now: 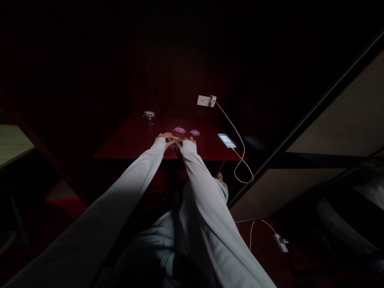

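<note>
Close together on the dark red desk (126, 144), my two hands rest around a small mixed-colour pile of tiny pieces (174, 139). My left hand (165, 138) lies at the pile's left side, its fingers stretched out and somewhat apart. On the other side, my right hand (187, 142) has its thumb and fingers spread, touching the desk near the pieces. Just beyond them sit a pink pile of tiny pieces (179, 130) and a purple pile (195, 132). The pieces are too small for me to tell their kind.
A clear jar with a lid (149, 116) stands at the back left. On the right lies a phone (227, 140), its white cable (240, 138) looping over the desk edge from a charger in the wall socket (206, 101). A power strip (281, 243) is on the floor.
</note>
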Available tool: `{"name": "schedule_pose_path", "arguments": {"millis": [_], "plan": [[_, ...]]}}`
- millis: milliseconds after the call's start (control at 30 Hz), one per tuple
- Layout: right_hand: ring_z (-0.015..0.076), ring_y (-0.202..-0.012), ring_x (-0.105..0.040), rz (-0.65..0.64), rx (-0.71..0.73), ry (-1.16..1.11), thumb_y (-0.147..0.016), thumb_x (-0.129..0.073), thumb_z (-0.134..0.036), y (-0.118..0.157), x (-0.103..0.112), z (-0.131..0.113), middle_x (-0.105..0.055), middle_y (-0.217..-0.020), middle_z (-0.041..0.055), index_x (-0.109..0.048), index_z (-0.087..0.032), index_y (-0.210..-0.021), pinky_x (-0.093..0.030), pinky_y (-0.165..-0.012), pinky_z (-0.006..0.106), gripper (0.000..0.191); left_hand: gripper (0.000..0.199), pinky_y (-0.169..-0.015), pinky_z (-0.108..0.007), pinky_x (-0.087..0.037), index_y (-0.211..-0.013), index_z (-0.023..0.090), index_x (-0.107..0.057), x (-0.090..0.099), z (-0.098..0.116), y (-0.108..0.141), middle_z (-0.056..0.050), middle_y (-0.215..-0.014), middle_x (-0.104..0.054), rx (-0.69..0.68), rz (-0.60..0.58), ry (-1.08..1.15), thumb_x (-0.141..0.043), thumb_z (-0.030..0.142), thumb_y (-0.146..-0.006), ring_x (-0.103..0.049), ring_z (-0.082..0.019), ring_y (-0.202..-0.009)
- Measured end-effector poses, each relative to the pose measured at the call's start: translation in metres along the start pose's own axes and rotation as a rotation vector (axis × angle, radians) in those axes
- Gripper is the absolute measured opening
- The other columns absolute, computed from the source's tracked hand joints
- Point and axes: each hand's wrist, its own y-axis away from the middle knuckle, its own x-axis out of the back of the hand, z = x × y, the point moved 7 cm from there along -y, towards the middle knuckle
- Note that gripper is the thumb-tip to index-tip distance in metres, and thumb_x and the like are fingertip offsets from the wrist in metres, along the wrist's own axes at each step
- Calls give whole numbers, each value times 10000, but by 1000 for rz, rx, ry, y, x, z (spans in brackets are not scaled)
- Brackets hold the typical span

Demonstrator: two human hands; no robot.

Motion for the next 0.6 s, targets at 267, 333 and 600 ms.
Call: {"name": "schedule_pose_path", "arguments": {"millis": [267,333,600], "plan": [[331,-1590,-461,-2,12,3,-1155,-521,-415,1,0,0,-705,-1567,94,-781,-269,-1391,-374,-1297,482,380,105,-1135,-452,-505,-885,315,-885,-2,-6,-2,-18,-1238,-858,49,23,-15,-784,339,-901,-681,-306,-1244],[333,-1581,-463,-6,21,2,-1158,-509,-421,1,-1,0,-717,-1548,99,-782,-262,-1388,-379,-1285,477,390,87,-1141,-456,-510,-867,327,-877,-3,-7,-2,-10,-1218,-859,47,28,-2,-798,343,-898,-674,-311,-1265],[328,-1579,-471,1,19,4,-1154,-512,-429,-1,-2,1,-725,-1538,88,-794,-283,-1364,-384,-1280,475,380,65,-1172,-475,-509,-829,326,-866,-4,-9,-3,-3,-1234,-860,54,23,3,-828,324,-882,-677,-325,-1281]]}}
